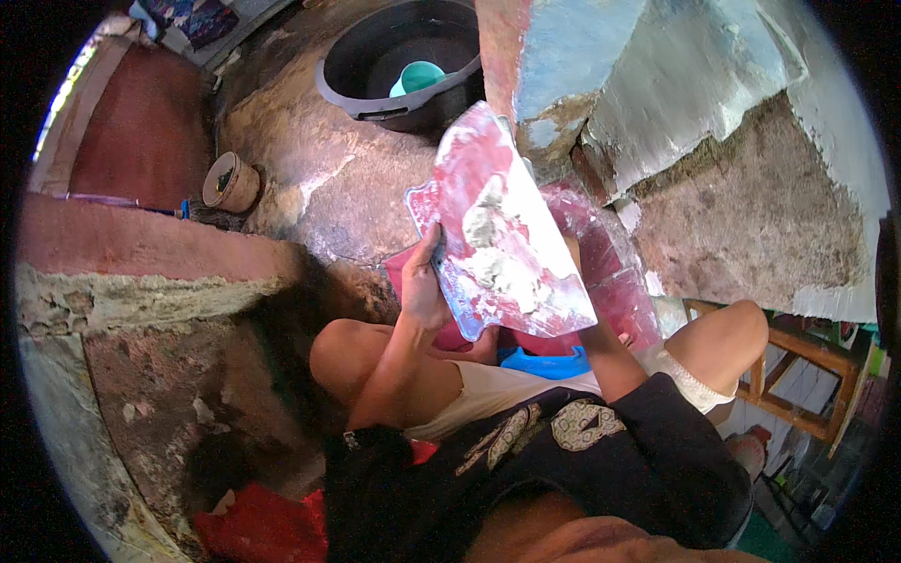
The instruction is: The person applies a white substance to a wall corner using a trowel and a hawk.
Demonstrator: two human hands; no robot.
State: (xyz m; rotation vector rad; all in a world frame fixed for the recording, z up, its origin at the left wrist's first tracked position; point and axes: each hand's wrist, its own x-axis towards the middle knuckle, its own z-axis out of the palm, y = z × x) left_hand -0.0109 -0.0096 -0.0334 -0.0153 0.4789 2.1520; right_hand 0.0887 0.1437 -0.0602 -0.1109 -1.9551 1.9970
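Observation:
Up in front of me I hold a flat, jagged-edged sheet (455,183), pink-red and smeared white, tilted over my lap. A thick lump of whitish-grey paste (502,267) is spread across its middle. My left hand (424,286) is closed on the sheet's left edge, the thumb pointing up along its face. From the lower right my right forearm (605,361) reaches up behind the sheet's right side. Only a sliver of my right hand (572,249) shows past that edge; its fingers are hidden. Between my bent legs, under the sheet, lies something blue (544,361).
A large black tub (343,89) with a turquoise dipper (420,77) inside stands ahead. A small beige bucket (232,183) is at the far left. The wall (741,206) on the right is partly coated grey. At the right is a wooden frame (798,413); red cloth (263,525) lies lower left.

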